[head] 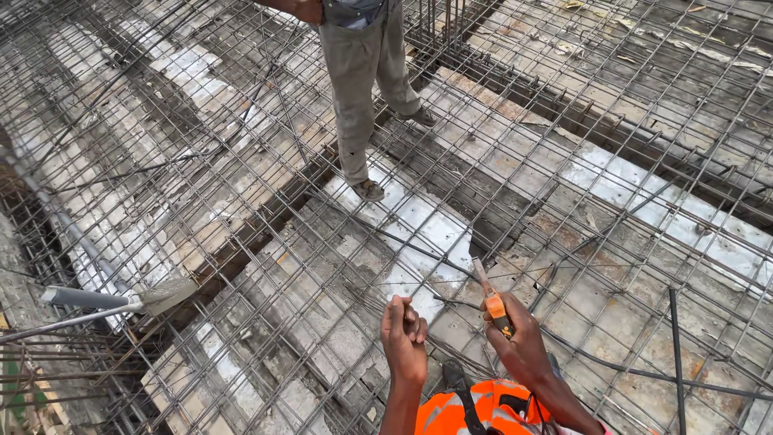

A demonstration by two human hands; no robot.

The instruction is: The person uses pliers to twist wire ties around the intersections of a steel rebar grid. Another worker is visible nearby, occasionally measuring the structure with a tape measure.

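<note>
Setting: rebar mesh laid in a grid over pale formwork boards, with deep beam trenches cutting across.
Left hand: curled nearly shut, fingertips pinched on thin tie wire just above the mesh; whether fully closed could not be told.
Right hand: wrapped tight around the orange-handled pliers, nose angled up and to the left, over the mesh.
Pliers: just beside the left hand, tip apart from it.
Vest: orange, at the bottom edge between the forearms.
Other person: stood on the mesh farther off, grey trousers and sandals only.
Pipe: grey, at far left, well apart from both hands.
</note>
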